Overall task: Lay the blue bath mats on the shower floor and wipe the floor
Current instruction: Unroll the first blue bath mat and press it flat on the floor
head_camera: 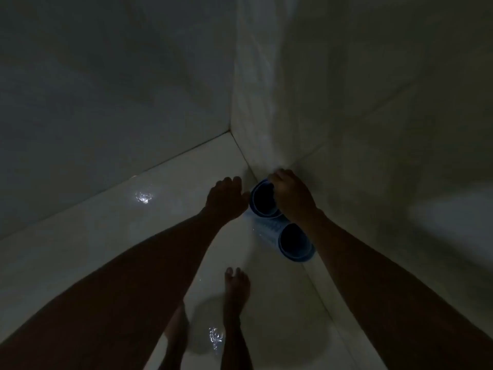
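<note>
The blue bath mats [266, 225] lie curled on the pale shower floor [106, 249] against the base of the right wall. Two dark round roll openings show, with a strip of lighter textured blue between them. My right hand [290, 194] reaches down from the right, and its fingers curl over the top rim of the far roll, near the corner. Just left of that roll, my left hand [226, 201] hovers with loosely bent fingers and holds nothing. In the dim light I cannot tell whether it touches the mat.
Two tiled walls meet at a corner [230, 129] just beyond the mats. The floor is wet, with bright glints [144, 196] and a puddle [216, 339] by my bare feet [237, 287]. The light is very low.
</note>
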